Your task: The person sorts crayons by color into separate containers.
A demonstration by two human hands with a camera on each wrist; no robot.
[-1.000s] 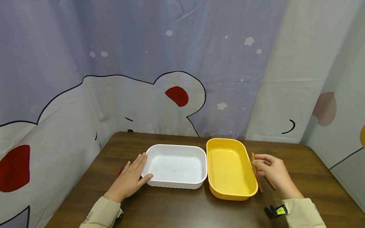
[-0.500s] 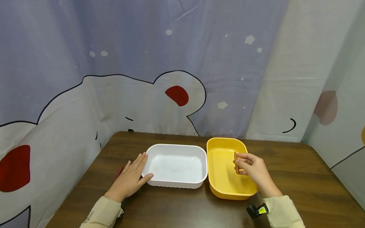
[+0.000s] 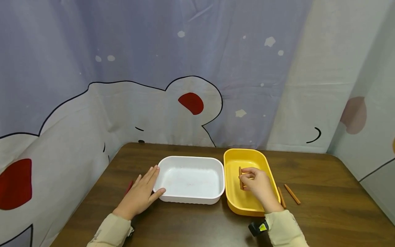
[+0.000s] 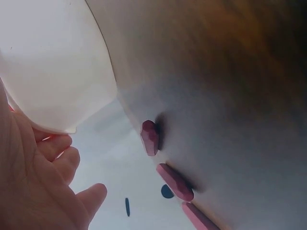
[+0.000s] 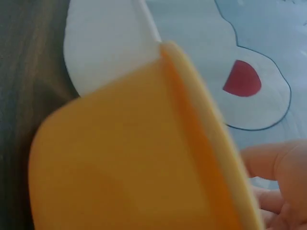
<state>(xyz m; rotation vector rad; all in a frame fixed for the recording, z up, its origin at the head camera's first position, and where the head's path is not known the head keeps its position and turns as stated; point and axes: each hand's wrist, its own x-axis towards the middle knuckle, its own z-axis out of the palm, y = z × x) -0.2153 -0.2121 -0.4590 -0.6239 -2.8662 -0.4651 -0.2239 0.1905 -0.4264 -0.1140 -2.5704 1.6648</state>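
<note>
Over the yellow tray (image 3: 237,200), my right hand (image 3: 259,187) pinches a slim orange-brown stick (image 3: 240,178) between thumb and fingers. The stick is held roughly lengthwise to the tray, above its floor. In the right wrist view the tray wall hides the stick and part of the fingers (image 5: 268,160). My left hand (image 3: 139,197) rests with straight fingers on the left rim of the white tray (image 3: 189,176). Beyond that hand, the left wrist view has dark-red faceted sticks (image 4: 150,138) lying on the table.
Two more orange-brown sticks, one against the yellow tray (image 3: 282,198) and one farther right (image 3: 292,194), lie on the brown table (image 3: 327,185). The two trays stand side by side. A patterned curtain (image 3: 247,68) hangs behind the table's far edge.
My right hand has moved left from beside the yellow tray to over its inside, carrying the orange-brown stick. The left hand stays on the white tray.
</note>
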